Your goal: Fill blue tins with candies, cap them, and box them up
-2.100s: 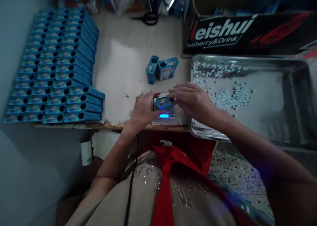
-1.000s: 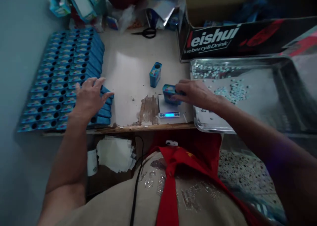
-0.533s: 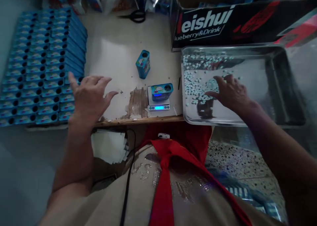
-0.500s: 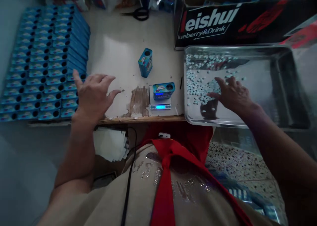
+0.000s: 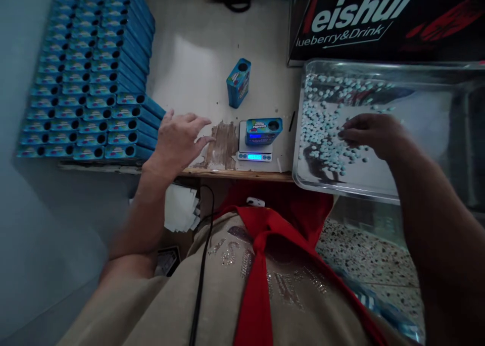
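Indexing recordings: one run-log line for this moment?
left hand: open | right hand: pinched over pellets in tray, hold unclear | scale: lit, blue box on it

Dimly lit bluish wall (image 5: 26, 219) at left, speckled floor (image 5: 373, 252) at lower right, worn pale tabletop (image 5: 200, 91).

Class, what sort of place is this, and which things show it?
Probably a makeshift packing area: rows of matching blue boxes are lined up at the left, another box sits on a small digital scale, and a metal tray holds loose pale pellets.
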`<control>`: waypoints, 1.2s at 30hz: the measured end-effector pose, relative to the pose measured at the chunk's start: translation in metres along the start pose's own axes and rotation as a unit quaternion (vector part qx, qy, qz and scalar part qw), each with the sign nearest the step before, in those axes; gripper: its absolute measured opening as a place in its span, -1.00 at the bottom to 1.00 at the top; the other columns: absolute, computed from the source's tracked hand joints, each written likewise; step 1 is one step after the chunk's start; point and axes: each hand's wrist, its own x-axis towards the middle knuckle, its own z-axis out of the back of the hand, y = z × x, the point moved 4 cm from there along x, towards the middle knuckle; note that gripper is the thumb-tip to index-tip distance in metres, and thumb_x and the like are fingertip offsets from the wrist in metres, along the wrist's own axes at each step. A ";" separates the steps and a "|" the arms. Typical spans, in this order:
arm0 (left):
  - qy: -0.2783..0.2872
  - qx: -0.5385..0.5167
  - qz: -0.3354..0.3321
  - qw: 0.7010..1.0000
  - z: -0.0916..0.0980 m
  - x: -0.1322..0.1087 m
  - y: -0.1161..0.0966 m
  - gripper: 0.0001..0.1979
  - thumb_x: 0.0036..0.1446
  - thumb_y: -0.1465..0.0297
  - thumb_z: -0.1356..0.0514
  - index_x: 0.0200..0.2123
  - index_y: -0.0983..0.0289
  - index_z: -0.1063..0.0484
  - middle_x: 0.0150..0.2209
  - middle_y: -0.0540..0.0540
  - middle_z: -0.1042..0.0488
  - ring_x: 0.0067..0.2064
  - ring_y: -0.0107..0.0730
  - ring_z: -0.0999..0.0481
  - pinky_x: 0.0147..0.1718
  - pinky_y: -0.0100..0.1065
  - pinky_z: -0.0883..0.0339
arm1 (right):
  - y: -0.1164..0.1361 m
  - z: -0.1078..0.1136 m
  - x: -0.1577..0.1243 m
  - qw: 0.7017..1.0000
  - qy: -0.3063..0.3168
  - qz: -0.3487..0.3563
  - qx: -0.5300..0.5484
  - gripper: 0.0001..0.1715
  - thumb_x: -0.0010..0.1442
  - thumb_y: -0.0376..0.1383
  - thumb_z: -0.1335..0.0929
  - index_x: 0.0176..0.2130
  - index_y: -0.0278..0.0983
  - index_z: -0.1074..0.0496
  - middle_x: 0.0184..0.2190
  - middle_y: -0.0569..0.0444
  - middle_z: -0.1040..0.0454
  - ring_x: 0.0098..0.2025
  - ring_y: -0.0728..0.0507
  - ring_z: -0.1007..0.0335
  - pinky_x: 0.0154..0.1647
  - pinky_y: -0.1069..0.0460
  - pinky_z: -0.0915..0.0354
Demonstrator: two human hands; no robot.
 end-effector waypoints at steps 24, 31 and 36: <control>-0.011 -0.287 -0.074 0.955 -0.086 0.053 -0.070 -0.59 0.29 0.33 -0.51 0.16 0.17 -0.56 0.00 0.11 -0.71 -0.01 -0.17 -0.68 0.04 -0.19 -0.55 | 0.066 -0.027 -0.019 0.987 -0.055 0.050 -0.143 -0.75 0.08 -0.43 -0.66 -0.27 -0.24 -0.64 -0.31 0.04 -0.66 -0.21 -0.15 -0.58 -0.04 -0.03 -0.37; -0.079 -0.098 -0.306 0.944 -0.039 0.102 -0.176 -0.71 0.48 0.49 -0.21 0.13 0.12 -0.61 0.14 0.16 -0.65 0.28 -0.02 -0.55 0.44 0.15 -0.28 | 0.058 -0.072 -0.022 0.897 0.018 -0.076 0.436 -0.65 0.45 0.07 -0.45 -0.17 -0.12 -0.46 -0.36 0.09 -0.56 -0.27 -0.17 -0.60 -0.12 -0.08 -0.60; -0.080 -0.066 -0.360 0.927 -0.046 0.123 -0.217 -0.73 0.50 0.52 -0.17 -0.02 0.11 -0.66 0.08 0.13 -0.68 0.25 -0.04 -0.54 0.50 0.26 -0.17 | 0.050 -0.088 -0.023 0.730 0.015 -0.146 0.667 -0.81 0.55 -0.12 -0.33 -0.15 -0.13 -0.40 -0.29 0.05 -0.58 -0.14 -0.15 -0.61 0.03 -0.09 -0.64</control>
